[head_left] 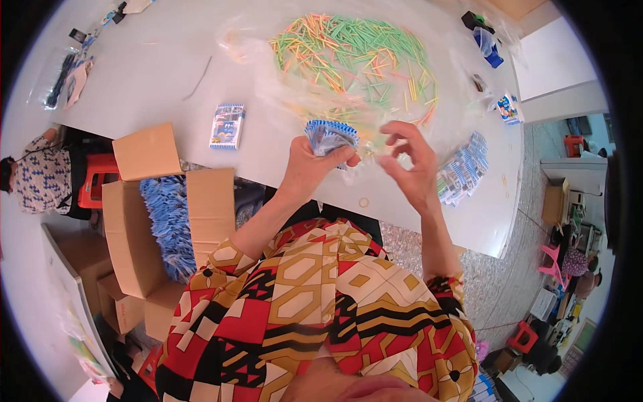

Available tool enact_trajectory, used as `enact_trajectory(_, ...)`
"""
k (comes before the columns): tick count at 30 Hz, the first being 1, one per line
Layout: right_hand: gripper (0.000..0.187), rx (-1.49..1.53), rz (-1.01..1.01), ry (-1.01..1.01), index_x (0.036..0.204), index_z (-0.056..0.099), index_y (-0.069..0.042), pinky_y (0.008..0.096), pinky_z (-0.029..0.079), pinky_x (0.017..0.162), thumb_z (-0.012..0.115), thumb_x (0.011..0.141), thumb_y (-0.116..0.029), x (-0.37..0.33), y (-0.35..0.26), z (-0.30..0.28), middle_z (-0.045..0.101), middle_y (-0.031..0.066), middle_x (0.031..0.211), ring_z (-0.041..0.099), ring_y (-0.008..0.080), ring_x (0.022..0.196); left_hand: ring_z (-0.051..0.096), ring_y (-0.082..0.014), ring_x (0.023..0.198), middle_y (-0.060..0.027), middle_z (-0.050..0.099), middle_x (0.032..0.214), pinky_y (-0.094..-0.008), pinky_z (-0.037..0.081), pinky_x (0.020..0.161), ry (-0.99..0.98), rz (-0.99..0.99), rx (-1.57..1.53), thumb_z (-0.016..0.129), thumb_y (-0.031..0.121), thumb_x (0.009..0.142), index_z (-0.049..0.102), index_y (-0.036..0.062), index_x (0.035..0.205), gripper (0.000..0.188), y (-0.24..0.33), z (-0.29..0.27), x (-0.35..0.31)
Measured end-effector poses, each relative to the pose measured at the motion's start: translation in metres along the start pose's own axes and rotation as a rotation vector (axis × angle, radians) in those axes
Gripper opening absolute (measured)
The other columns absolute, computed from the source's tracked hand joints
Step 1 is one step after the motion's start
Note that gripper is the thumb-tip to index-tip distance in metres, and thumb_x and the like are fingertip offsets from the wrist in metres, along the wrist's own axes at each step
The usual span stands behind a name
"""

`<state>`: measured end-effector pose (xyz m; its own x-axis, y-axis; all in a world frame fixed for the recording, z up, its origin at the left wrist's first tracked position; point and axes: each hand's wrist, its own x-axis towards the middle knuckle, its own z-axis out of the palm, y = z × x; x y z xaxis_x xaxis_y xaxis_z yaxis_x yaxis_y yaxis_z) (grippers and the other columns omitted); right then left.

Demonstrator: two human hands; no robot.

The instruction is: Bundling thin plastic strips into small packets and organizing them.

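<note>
My left hand (pixel 309 167) is closed around a bunch of small blue-and-white packets (pixel 329 134) with striped top edges, above the table's near edge. Just to its right is my right hand (pixel 414 164), fingers bent and thumb held apart, with no clear object gripped. Something small and pale by its fingertips is too blurred to name. More packets of the same look lie in a fanned pile (pixel 463 171) beyond my right wrist. Beyond both hands, a heap of thin green, orange and yellow sticks (pixel 362 40) is spread on clear plastic sheeting (pixel 258 57).
One blue-and-white pack (pixel 227 126) lies left on the white table (pixel 154 74). An open cardboard box (pixel 130 234) full of blue packets (pixel 167 221) stands at lower left. A pale ring (pixel 364 202) sits by the near edge. Another person (pixel 43 171) is at far left.
</note>
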<state>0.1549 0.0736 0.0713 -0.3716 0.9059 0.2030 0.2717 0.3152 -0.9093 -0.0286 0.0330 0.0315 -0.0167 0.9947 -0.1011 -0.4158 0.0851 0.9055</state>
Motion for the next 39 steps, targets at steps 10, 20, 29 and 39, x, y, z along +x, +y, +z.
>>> enact_trajectory(10,0.018,-0.171,-0.327,-0.055,0.083,0.060,-0.004,0.0249,0.044,0.058,0.070,0.068,-0.001,0.029,-0.011,0.032,0.060,0.0080,0.085,0.056,0.0161,0.075,0.057,-0.0073,0.071,-0.0031,0.064,0.077,-0.0221,0.045,0.063,-0.046,0.032,0.009,0.065,0.010,0.079,0.064,-0.0007,0.087,0.014,0.007,-0.006,-0.002)
enact_trajectory(20,0.025,-0.238,-0.408,-0.027,0.089,0.059,-0.004,0.0246,0.045,0.058,0.070,0.067,0.000,0.033,-0.020,0.027,0.059,0.0093,0.091,0.056,0.0161,0.077,0.054,-0.0045,0.070,-0.0004,0.063,0.079,-0.0203,0.043,0.061,-0.001,0.063,0.168,0.067,0.011,0.077,0.064,-0.0012,0.090,0.018,0.008,-0.014,-0.003)
enact_trajectory(29,0.033,-0.454,-0.563,-0.050,0.093,0.060,-0.005,0.0277,0.048,0.063,0.073,0.063,-0.002,0.028,-0.033,0.024,0.055,0.0086,0.101,0.057,0.0185,0.080,0.052,-0.0031,0.063,0.0010,0.062,0.071,-0.0196,0.042,0.055,0.102,0.076,0.158,0.070,0.008,0.073,0.066,-0.0006,0.082,0.014,0.007,-0.008,-0.005)
enact_trajectory(39,0.030,-0.569,-0.705,-0.053,0.085,0.059,-0.005,0.0304,0.047,0.059,0.073,0.058,-0.003,0.031,-0.035,0.022,0.056,0.0058,0.092,0.056,0.0222,0.072,0.049,-0.0019,0.061,0.0035,0.059,0.067,-0.0194,0.040,0.052,0.072,0.090,0.211,0.071,0.008,0.070,0.065,0.0009,0.079,0.012,0.000,-0.012,0.000)
